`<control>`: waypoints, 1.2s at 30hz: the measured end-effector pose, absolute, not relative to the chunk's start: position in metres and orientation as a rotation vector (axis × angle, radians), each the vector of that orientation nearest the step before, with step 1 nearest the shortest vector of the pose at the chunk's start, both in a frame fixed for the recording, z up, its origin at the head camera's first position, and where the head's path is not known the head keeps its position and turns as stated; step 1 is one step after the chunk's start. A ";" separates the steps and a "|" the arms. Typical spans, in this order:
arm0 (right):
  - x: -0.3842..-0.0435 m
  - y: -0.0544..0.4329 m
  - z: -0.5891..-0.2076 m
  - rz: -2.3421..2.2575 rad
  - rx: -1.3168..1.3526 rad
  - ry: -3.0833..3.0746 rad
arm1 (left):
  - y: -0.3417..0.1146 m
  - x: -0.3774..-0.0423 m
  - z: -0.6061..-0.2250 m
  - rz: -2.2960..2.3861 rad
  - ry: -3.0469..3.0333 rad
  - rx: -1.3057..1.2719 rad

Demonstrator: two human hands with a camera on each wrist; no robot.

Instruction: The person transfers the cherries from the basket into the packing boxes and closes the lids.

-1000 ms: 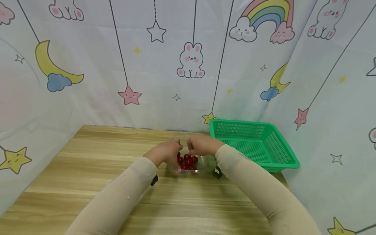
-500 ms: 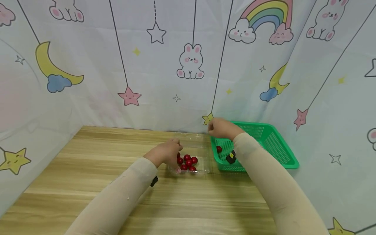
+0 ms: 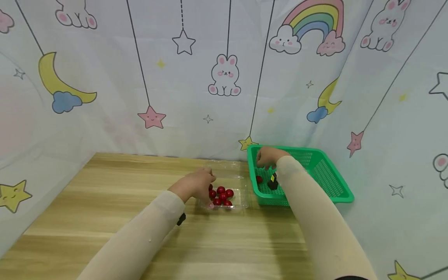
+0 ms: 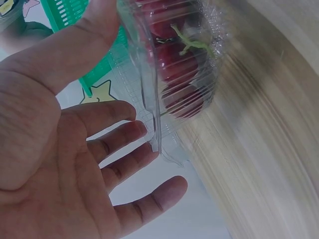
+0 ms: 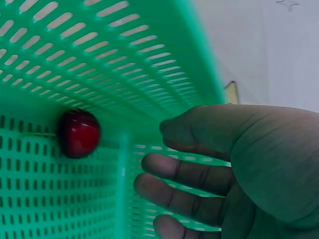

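A clear plastic box point(image 3: 241, 197) with several red cherries point(image 3: 223, 196) stands on the wooden table. Its transparent lid point(image 3: 225, 171) lies folded back towards the wall. My left hand point(image 3: 196, 185) is at the box's left end; in the left wrist view its thumb and relaxed, spread fingers point(image 4: 129, 167) reach the plastic edge. My right hand point(image 3: 267, 157) hovers inside the left end of a green basket point(image 3: 337, 182). Nothing shows between its loosely bent fingers point(image 5: 174, 189) in the right wrist view. One cherry with a green stem point(image 5: 79, 133) lies in the basket near those fingertips.
The basket's perforated walls rise around my right hand, right beside the box. A white patterned cloth point(image 3: 189, 85) hangs directly behind the table point(image 3: 140, 186) and along both sides.
From over the box, my right hand has moved right to the basket, then down into it. A cherry hidden earlier now shows in the basket. My left hand has stayed at the box.
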State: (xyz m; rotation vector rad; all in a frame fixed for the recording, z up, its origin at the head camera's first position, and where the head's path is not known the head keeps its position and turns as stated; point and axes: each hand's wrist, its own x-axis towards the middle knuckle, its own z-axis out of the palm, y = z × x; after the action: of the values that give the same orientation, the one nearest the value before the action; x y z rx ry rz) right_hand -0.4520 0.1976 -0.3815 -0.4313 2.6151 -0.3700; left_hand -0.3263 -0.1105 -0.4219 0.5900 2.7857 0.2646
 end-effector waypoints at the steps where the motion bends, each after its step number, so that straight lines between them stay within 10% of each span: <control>1: -0.453 0.196 -0.385 -0.353 -0.413 2.598 | -0.111 -0.326 -0.423 0.271 2.784 0.592; 36: -0.449 0.192 -0.382 -0.302 -0.466 2.581 | -0.113 -0.325 -0.420 0.272 2.776 0.584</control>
State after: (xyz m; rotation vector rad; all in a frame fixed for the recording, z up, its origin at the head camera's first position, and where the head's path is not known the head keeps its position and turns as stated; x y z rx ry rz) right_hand -0.4494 0.1922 -0.3820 -0.4665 2.5811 -0.3024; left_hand -0.3252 -0.1131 -0.4201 0.5836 2.7759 0.2721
